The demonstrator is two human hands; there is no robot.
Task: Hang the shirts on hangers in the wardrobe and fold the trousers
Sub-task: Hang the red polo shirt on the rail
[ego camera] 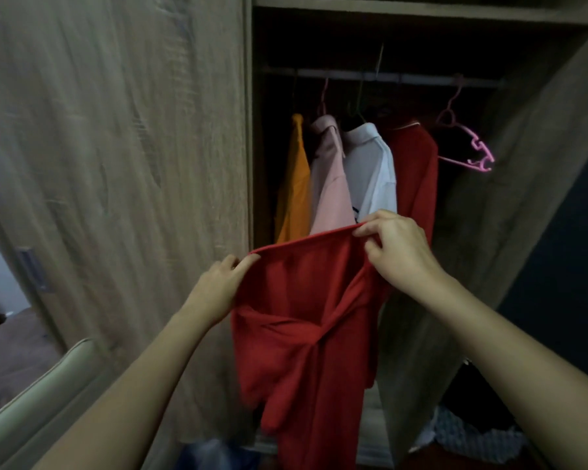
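Note:
A red garment point(306, 334) hangs in front of the open wardrobe, stretched by its top edge between my hands. My left hand point(218, 286) pinches the left corner of that edge. My right hand point(394, 249) pinches the right corner, a little higher. The cloth below is twisted and hangs down. On the rail point(381, 76) inside hang an orange shirt point(294, 184), a pink shirt point(330, 184), a white shirt point(374, 164) and a red shirt point(418, 171). At the right end of the rail, a pink hanger point(465, 144) carries nothing.
The closed wardrobe door point(116, 164) fills the left. The wardrobe's right side panel point(523, 198) stands close to my right arm. A heap of clothes point(469, 432) lies low at the right. A pale padded edge point(41, 385) shows at the lower left.

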